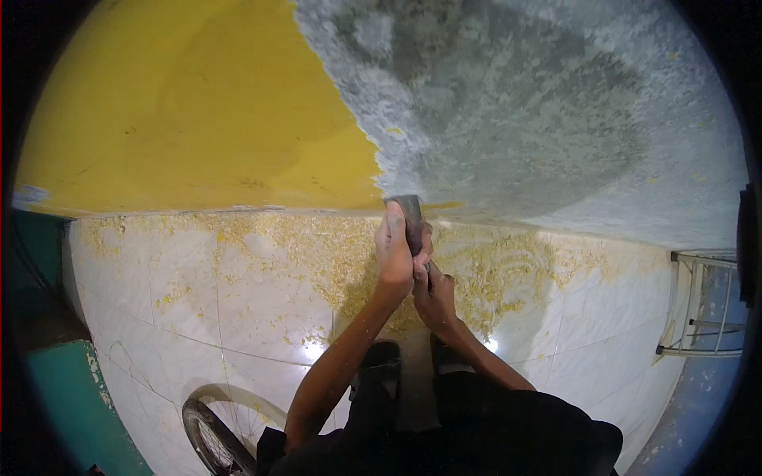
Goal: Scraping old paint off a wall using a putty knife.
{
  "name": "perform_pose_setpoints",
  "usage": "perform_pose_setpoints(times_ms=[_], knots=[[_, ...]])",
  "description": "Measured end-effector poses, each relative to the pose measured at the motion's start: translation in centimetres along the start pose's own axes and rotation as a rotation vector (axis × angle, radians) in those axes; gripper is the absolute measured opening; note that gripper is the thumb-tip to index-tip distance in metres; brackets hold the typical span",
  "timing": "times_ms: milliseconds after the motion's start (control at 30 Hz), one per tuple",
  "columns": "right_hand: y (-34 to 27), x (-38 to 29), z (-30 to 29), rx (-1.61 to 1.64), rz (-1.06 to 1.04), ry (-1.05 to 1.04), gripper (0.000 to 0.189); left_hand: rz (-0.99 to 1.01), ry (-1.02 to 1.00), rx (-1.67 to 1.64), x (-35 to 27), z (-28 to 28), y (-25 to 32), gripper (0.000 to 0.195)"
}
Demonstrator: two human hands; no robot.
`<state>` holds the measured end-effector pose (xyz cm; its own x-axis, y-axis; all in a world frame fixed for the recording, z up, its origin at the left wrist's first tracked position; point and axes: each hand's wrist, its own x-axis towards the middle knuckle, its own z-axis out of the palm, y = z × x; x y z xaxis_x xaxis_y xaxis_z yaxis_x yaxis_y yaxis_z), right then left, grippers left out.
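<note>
Both my hands are on a dark scraper [412, 223] whose flat blade meets the wall at the ragged edge of the yellow paint [238, 119]. My left hand [394, 250] presses along the blade, its thumb near the front edge. Lower down, my right hand [436, 294] wraps the handle, most of which its fingers hide. To the right of the blade the wall is bare grey plaster [524, 119], with a thin yellow strip [443, 205] left low beside the blade.
Yellow paint flakes [357, 273] litter the pale tiled floor [268, 321] along the wall's foot. A bicycle wheel [214, 434] stands at lower left, near a green painted surface [77, 404]. At right is a white metal rack [702, 306]. My shoes [381, 357] are below my hands.
</note>
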<state>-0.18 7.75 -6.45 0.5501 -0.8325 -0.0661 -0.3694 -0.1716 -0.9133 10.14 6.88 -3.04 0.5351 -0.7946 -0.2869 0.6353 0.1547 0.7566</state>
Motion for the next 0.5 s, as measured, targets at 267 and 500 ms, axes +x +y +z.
perform_pose_setpoints(times_ms=[267, 500], knots=[[1.1, 0.3, 0.4, -0.034, 0.001, -0.003, 0.022, -0.063, 0.015, -0.050, 0.3, -0.9, -0.6, 0.046], [-0.4, -0.2, -0.1, 0.000, -0.043, 0.017, 0.023, -0.065, -0.002, -0.105, 0.2, -0.8, -0.2, 0.045]])
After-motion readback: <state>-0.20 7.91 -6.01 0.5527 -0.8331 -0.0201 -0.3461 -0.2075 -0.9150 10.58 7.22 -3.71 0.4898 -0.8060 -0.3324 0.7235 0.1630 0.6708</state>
